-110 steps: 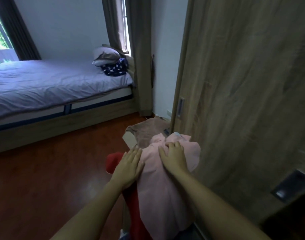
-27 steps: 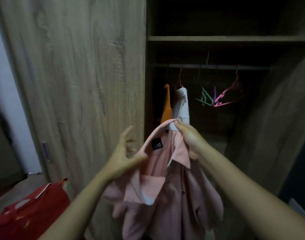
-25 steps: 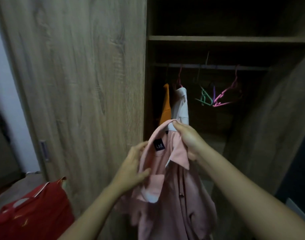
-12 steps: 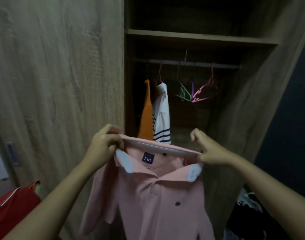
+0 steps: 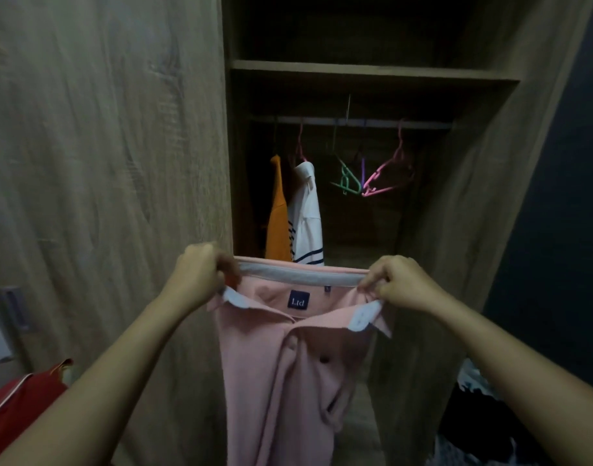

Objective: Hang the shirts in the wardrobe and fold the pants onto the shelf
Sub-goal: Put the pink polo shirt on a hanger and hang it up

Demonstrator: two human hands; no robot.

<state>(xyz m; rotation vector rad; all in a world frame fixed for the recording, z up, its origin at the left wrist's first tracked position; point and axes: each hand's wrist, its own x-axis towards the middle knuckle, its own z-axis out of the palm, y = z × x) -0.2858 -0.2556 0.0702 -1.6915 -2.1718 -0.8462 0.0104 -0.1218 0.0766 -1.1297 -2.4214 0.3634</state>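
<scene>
I hold a pink polo shirt (image 5: 288,371) up in front of the open wardrobe (image 5: 473,196), its collar stretched flat between my hands. My left hand (image 5: 201,274) grips the collar's left end and my right hand (image 5: 397,280) pinches its right end. A dark label reading Ltd shows inside the neck. On the rail (image 5: 355,122) behind hang an orange shirt (image 5: 277,223) and a white striped shirt (image 5: 307,216). Further right on the rail hang empty hangers, a green hanger (image 5: 347,181) and a pink hanger (image 5: 387,176) among them.
The closed wooden wardrobe door (image 5: 103,163) fills the left side. A shelf (image 5: 372,74) runs above the rail. A red garment (image 5: 16,412) lies at the lower left. Dark and white clothes (image 5: 480,422) lie low at the right.
I lifted the pink shirt from the pile, turned to the wardrobe and spread its collar between both hands. Since half a second ago the collar is pulled wider and straighter.
</scene>
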